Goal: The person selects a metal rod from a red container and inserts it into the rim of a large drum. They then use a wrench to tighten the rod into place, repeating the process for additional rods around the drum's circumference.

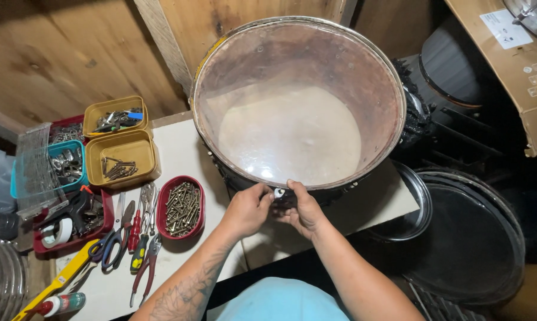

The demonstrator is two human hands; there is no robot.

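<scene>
- A large drum shell (298,101) stands on the white tabletop (179,148), open end toward the camera, its pale skin visible at the bottom and a metal hoop around the rim.
- Both hands meet at the near edge of the drum, on a small metal fitting (278,192) on its dark outer wall just under the hoop.
- The left hand (247,209) has its fingers curled in against the fitting, thumb side up; whether it truly pinches the part cannot be told.
- The right hand (304,208) is likewise half-closed, fingertips pressed on the same fitting from the other side.
- Just left of the left hand sits a red oval dish of screws (183,207).
- Beside that dish lie pliers (146,267), a red-handled screwdriver (135,229) and blue-handled scissors (111,246).
- Farther left are two yellow tubs (123,151) with bolts and small parts, a teal tub (66,166) and a red tray (72,223) holding tape and clutter.
- To the right of the table, lower down, lie dark round drum heads (464,244).
- A cardboard box (512,65) sits at the upper right.
</scene>
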